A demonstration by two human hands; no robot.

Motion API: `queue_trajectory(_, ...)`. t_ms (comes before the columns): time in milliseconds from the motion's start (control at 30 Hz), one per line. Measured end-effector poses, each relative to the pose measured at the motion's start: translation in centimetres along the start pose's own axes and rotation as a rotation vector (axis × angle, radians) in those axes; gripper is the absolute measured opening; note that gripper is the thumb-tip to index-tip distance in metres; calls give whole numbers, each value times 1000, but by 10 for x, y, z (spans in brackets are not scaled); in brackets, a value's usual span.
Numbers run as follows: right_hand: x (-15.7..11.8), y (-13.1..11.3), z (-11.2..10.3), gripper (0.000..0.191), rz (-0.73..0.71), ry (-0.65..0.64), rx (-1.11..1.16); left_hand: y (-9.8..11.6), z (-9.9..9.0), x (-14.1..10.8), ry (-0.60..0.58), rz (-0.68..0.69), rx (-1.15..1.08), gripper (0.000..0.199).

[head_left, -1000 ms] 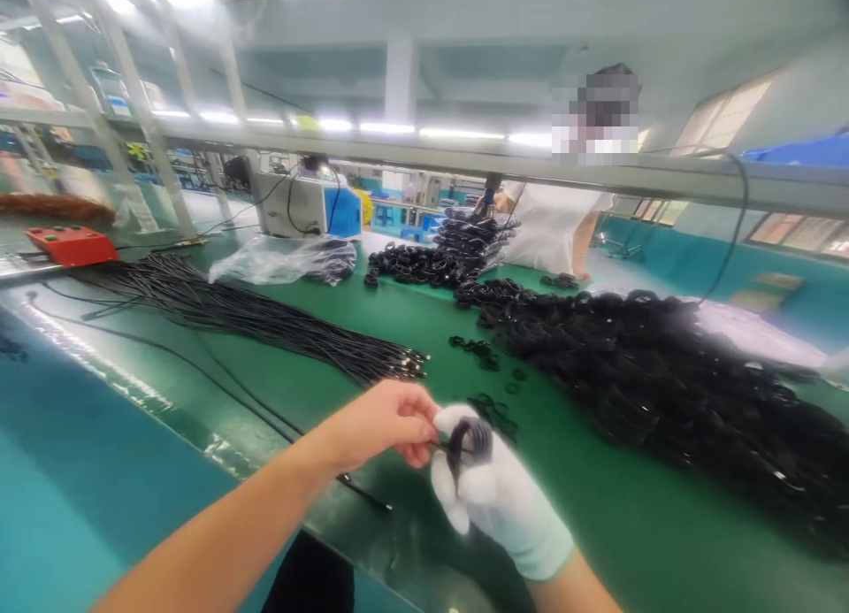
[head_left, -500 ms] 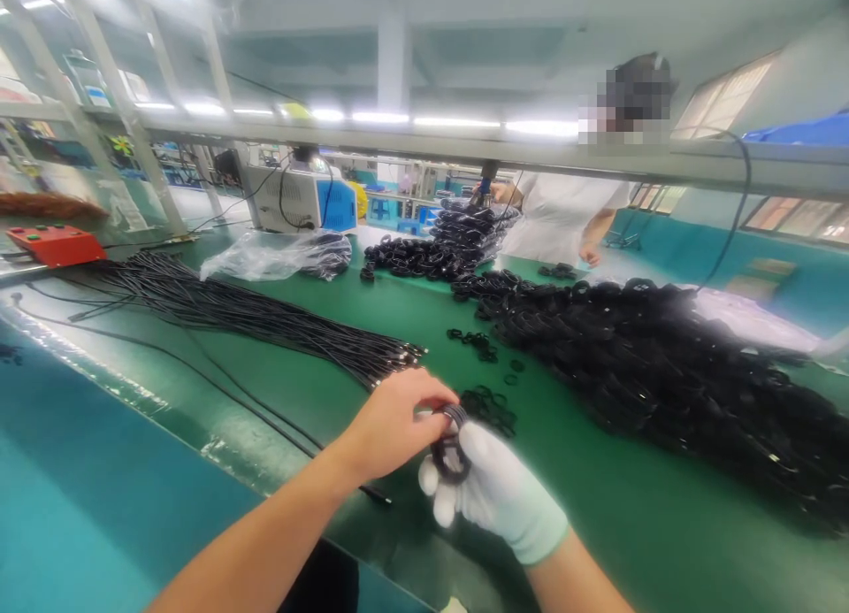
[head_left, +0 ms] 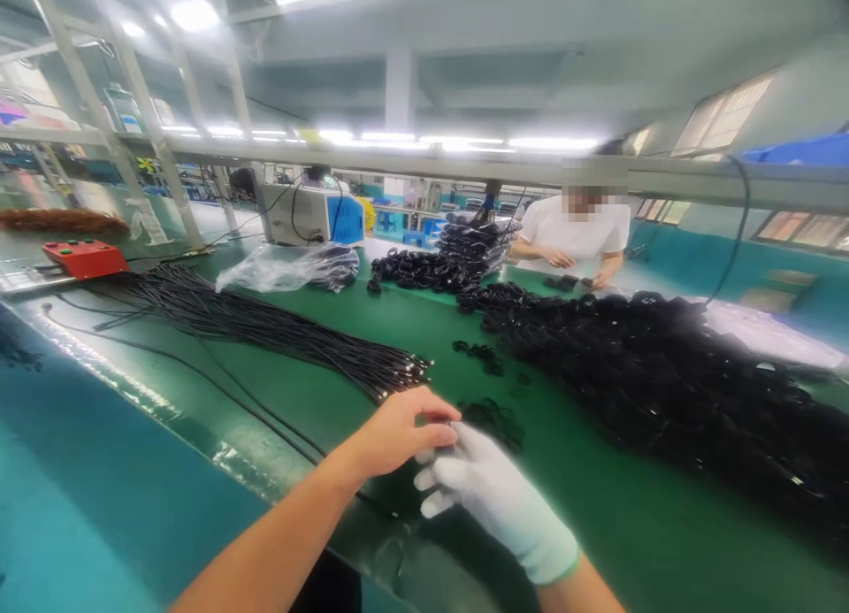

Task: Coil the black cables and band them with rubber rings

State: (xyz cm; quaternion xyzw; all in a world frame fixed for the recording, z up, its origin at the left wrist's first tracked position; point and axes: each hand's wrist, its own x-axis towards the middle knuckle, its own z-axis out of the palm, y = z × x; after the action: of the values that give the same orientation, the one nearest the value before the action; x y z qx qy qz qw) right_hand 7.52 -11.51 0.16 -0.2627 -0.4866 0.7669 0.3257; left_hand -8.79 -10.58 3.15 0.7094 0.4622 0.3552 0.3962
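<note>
A small coil of black cable is mostly hidden between my two hands, with only a dark bit of it showing. My bare left hand grips it from above with thumb and forefinger. From the right, my white-gloved right hand closes round it, its lower fingers curled. Just beyond the hands lies a small heap of thin black rings. To their left, a bundle of straight black cables ends in metal tips.
A large pile of coiled black cables fills the right of the green table. Behind stand a clear plastic bag, a blue-and-grey machine and a red control box. Across the table a person in white handles small coils.
The coil, plainly visible before, is now mostly covered as my gloved right hand has turned over it. The view has tilted up slightly. Both of the co-worker's hands now are low at the table.
</note>
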Motion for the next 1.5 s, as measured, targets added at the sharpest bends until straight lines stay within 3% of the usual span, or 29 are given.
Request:
queue_trajectory(67, -1, 3, -1, 31, 12, -46, 45, 1, 2, -1, 0, -26, 5, 22)
queue_trajectory(200, -3, 6, -5, 34, 72, -139, 112, -1, 5, -3, 5, -96, 12, 22)
queue_trajectory(367, -3, 5, -9, 47, 59, -134, 179, 0, 6, -17, 282, -140, -46, 26)
queue_trajectory(533, 1, 6, -4, 49, -15, -129, 115, 4, 21, -33, 152, -310, -364, 18)
queue_trajectory(733, -3, 10, -3, 44, 22, -158, 133, -3, 33, -37, 122, -300, -559, 18)
queue_trajectory(867, -2, 11, -3, 45, 25, -137, 128, -5, 25, -38, 80, -283, -365, 18)
queue_trajectory(1000, -1, 13, -1, 48, 49, -127, 137, -2, 18, -41, 306, -152, 141, 13)
queue_trajectory(1067, -2, 14, 2, 52, 35, -121, 110, -3, 20, -42, 360, -41, 291, 30)
queue_trajectory(1167, -3, 15, 5, 56, 25, -127, 104, -12, 28, -42, 388, 46, 328, 34)
queue_trajectory(1300, -2, 17, 5, 56, 40, -150, 158, -22, 34, -36, 488, 45, 240, 32)
queue_trajectory(1400, 0, 19, 0, 48, 52, -148, 222, -19, 24, -28, 419, 3, 211, 28)
queue_trajectory(1500, 1, 19, -5, 38, 60, -169, 379, -14, 4, -24, 214, -78, -15, 25)
